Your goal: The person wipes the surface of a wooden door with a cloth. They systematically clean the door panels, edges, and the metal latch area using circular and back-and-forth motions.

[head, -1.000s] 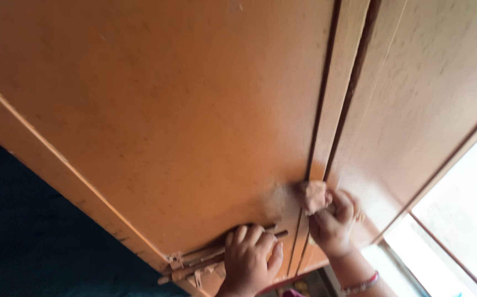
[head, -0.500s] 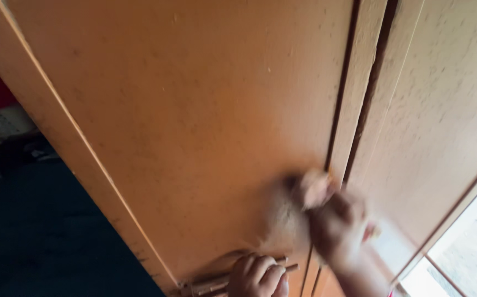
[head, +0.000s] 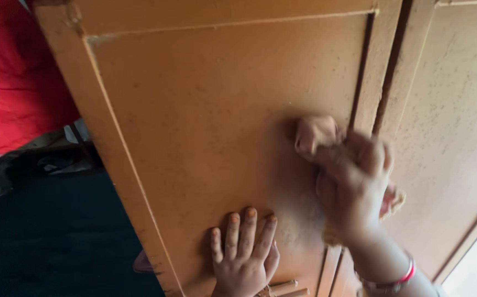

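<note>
While the left hand point(head: 244, 258) lies flat with fingers spread against the lower part of the orange wooden door panel point(head: 216, 126), the right hand point(head: 354, 187) is closed in a tight grip around a crumpled pinkish-tan cloth point(head: 315, 135), pressing it onto the same panel. The cloth bulges out of the fist toward the upper left, so the wad touches the wood just beside the vertical groove point(head: 362, 82) that runs along the panel's right edge; a frayed bit also sticks out at the far side of the fist. A paler, dusty smear point(head: 296, 214) runs down the panel from the cloth toward the bottom edge, between the two hands. The right hand is the nearer to the cloth and groove; the left only braces, holding nothing. A metal sliding bolt point(head: 279, 289) shows just under the left hand at the panel's bottom edge. A second door leaf point(head: 447, 121) stands right of the groove. No labels or signs are visible; red fabric point(head: 13, 71) fills the upper left corner.
</note>
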